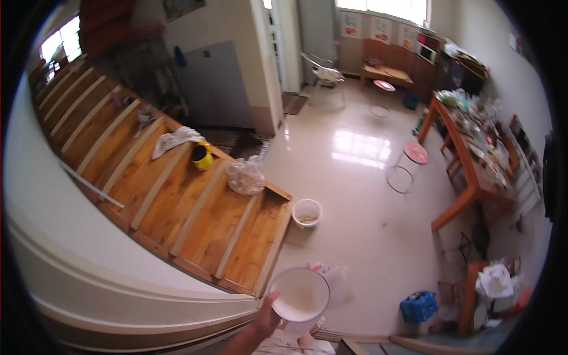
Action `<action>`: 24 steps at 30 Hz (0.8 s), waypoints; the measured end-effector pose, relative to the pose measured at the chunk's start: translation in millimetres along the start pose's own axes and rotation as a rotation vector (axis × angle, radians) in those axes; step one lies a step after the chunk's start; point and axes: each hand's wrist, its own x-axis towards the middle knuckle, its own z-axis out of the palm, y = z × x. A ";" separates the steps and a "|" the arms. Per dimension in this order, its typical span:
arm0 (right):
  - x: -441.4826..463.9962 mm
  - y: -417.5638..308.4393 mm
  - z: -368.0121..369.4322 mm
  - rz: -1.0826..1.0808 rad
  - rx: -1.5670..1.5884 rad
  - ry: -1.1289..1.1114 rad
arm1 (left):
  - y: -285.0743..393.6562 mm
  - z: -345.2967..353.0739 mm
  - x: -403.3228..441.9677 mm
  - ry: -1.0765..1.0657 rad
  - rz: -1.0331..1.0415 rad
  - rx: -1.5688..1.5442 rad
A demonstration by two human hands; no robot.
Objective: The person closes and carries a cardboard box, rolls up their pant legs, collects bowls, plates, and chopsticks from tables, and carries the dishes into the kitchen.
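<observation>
My left hand (267, 315) comes up from the bottom edge, its thumb over the rim of a round white bowl (288, 284) with a dark rim. A pale cream-coloured patch shows inside the bowl; I cannot tell what it is. Beside the bowl on the right is a pale, see-through thing (341, 287), too blurred to name. Patterned light cloth (284, 347) shows below the bowl, along with a small skin-coloured patch that I cannot make out. I do not see my right hand clearly anywhere.
Wooden stairs (195, 219) on the left hold a yellow container (203, 158), a plastic bag (246, 177) and a white cloth (174, 141). A white bucket (307, 204) stands at their foot. Stools (416, 153), a cluttered table (452, 133) and a blue crate (419, 307) are to the right.
</observation>
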 end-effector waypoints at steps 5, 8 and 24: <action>-86.9 37.1 30.4 0.249 0.213 -0.115 | 49.8 49.7 82.8 -0.057 -0.288 -0.307; -121.7 34.8 45.3 0.383 0.327 -0.177 | 52.8 67.8 116.6 -0.096 -0.277 -0.279; -159.3 -108.5 144.1 0.235 0.525 0.096 | 63.4 66.5 292.0 -0.227 -0.454 -0.207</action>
